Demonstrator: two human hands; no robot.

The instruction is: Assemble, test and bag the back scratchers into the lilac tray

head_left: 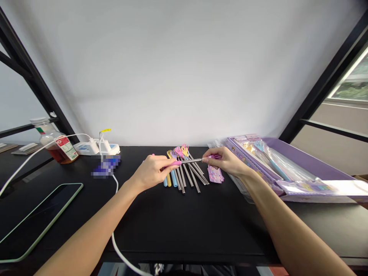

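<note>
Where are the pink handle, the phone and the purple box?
Pink handle (176, 163): head view, on the end past the left hand (151, 170).
Phone (38, 222): head view, on its dark screen.
Purple box (304, 159): head view, on its inner wall.

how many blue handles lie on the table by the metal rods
2 visible: one blue handle left of the yellow handle, another blue handle right of it. More may be hidden behind the left hand.

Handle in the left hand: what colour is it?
The handle in the left hand is pink; it shows best in the head view.
</note>
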